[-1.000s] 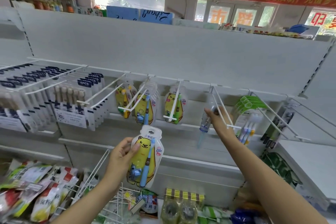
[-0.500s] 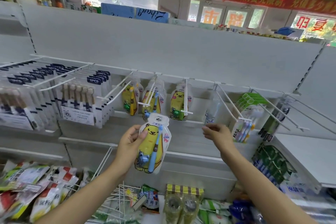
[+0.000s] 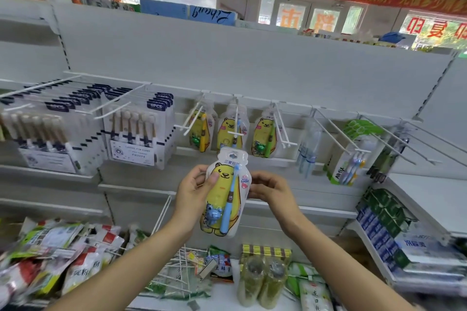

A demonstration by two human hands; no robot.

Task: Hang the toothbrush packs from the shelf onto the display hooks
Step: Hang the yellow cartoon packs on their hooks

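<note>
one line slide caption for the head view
Both hands hold a yellow bear toothbrush pack below white wire display hooks.

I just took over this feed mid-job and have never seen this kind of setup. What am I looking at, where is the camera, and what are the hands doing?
There is no machine here: a person wears one wide-angle camera on the head, looking forward and down, so the two arms rising from the bottom edge are their own. The left hand grips a kids' toothbrush pack with a yellow bear and a blue brush; the right hand holds its other edge. Just above, three similar bear packs hang on white display hooks. Farther left hang boxed multi-brush packs. Loose snack bags lie on the lower shelf.
</note>
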